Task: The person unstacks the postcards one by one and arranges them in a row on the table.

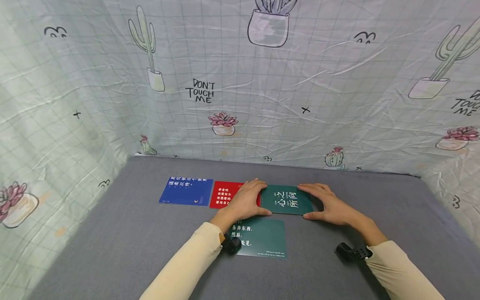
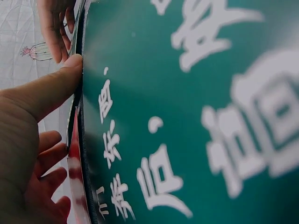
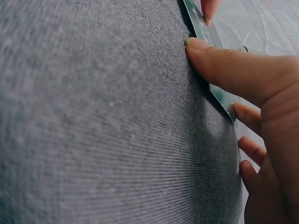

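A dark green card (image 1: 268,197) with white characters lies flat on the grey table, between my two hands. My left hand (image 1: 245,201) holds its left end, thumb at the near edge and fingertips at the far edge. At its right end my right hand (image 1: 329,208) grips the same way, and the right wrist view shows the thumb (image 3: 201,51) on the card's near edge. A red card (image 1: 220,200) is partly covered by my left hand. Closer to me, a second green card (image 1: 266,241) lies below my left wrist, filling much of the left wrist view.
Left of the red card lies a blue card (image 1: 187,193) with white writing. Grey cloth (image 1: 112,250) covers the table. Behind it hangs a pale curtain (image 1: 262,83) printed with cacti, and more curtain closes both sides. A black camera strap circles each wrist.
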A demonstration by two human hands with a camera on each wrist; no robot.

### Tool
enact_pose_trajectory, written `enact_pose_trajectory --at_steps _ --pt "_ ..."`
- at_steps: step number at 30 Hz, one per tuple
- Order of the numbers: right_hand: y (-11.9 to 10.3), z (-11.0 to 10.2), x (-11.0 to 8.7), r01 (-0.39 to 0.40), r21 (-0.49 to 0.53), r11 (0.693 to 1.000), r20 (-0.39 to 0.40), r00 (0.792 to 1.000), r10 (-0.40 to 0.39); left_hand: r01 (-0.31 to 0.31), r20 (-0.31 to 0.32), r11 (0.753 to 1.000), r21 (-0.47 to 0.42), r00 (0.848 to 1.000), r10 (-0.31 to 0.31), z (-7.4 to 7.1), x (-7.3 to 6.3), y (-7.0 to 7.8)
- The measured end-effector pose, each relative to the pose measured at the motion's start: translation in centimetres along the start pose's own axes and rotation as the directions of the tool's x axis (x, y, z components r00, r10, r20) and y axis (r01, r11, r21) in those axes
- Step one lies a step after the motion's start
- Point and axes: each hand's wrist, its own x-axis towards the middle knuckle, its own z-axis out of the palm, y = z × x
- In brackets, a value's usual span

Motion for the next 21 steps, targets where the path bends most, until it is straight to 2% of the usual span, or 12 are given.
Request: enact_pose_trajectory --at_steps 21 --pt "0.21 -0.13 -0.05 0.009 0.005 1.000 0.013 1.000 -0.009 -0.001 0.017 0.999 0.041 1.000 0.001 -0.04 0.02 -0.07"
